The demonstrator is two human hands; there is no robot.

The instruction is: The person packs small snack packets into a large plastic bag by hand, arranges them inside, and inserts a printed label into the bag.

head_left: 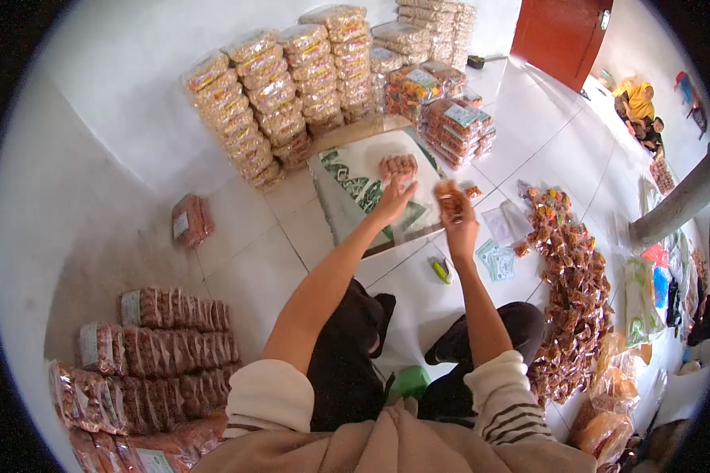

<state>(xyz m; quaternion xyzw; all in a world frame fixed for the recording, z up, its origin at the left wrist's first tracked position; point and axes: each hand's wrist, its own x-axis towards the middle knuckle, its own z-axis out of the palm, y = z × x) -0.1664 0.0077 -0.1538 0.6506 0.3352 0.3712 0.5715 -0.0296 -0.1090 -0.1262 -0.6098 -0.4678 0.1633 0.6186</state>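
Brown snack packets (450,200) are in the right hand (462,228), by the right side of a low white and green block (347,150) on the tile floor (252,260). The right fingers are closed around them. The left hand (395,202) is at a small bundle (399,166) that sits on top of the block. Its fingers seem to touch the near side, but I can't tell if they pinch it.

It looks like the step now is putting little packets together into one bunch. I think the next move calls for the left hand to keep the bundle steady, and for the right hand to bring its packets in gently, so none slip or get squashed.

More loose packets (568,292) lie in a long heap on the right. Blue-green paper cards (497,262) and a green cutter (442,272) lie near the right arm.
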